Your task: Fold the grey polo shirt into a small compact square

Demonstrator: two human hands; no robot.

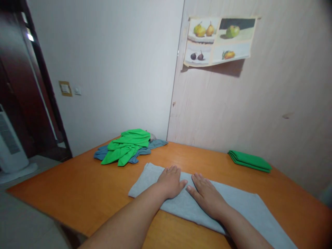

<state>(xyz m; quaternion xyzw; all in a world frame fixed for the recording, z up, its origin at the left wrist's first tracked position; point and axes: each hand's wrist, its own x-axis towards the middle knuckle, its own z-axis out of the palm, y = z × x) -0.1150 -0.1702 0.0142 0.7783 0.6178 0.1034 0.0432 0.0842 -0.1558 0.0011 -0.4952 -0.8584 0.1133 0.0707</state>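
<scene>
A long grey cloth (241,204) lies flat across the orange table (77,186), folded into a strip. My left hand (169,181) rests palm down on the cloth's left part, fingers stretched out and together. Right beside it, my right hand (206,195) also presses flat on the cloth, fingers extended, the thumbs almost touching. Neither hand holds anything.
A heap of unfolded cloths, bright green (127,145) on top of blue (102,154), sits at the table's far left by the wall. A neatly folded green cloth (249,160) lies at the far right. A fruit picture (218,39) hangs on the wall; a doorway is at left.
</scene>
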